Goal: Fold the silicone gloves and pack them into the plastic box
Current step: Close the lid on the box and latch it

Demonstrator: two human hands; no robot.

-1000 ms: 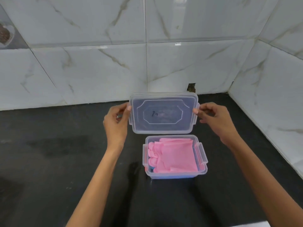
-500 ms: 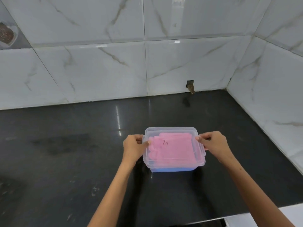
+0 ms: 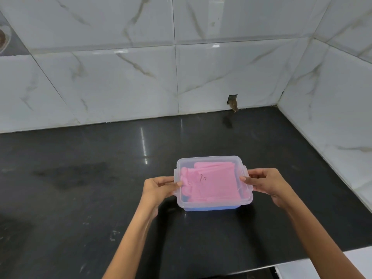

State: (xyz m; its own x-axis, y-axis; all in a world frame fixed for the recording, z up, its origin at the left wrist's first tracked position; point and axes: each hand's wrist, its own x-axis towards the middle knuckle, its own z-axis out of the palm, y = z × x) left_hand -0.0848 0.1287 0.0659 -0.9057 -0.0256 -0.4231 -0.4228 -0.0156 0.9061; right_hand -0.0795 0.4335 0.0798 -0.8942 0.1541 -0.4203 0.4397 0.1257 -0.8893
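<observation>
A clear plastic box [image 3: 213, 207] stands on the black counter with its clear lid [image 3: 209, 160] lying on top. Folded pink silicone gloves [image 3: 213, 184] show through the lid, filling the inside. My left hand [image 3: 159, 187] grips the lid's left edge, thumb on top. On the opposite side, my right hand [image 3: 265, 183] holds the right edge by the side clip, thumb pressing the lid.
The black counter [image 3: 80, 198] runs to white marble-tiled walls at the back [image 3: 120, 77] and at the right [image 3: 332, 107]. A small hole [image 3: 233, 101] sits in the back wall near the corner. The counter's front edge lies at the lower right.
A second ago I held the lid in the air above the open box. It came down onto the box, and both hands now press its side edges.
</observation>
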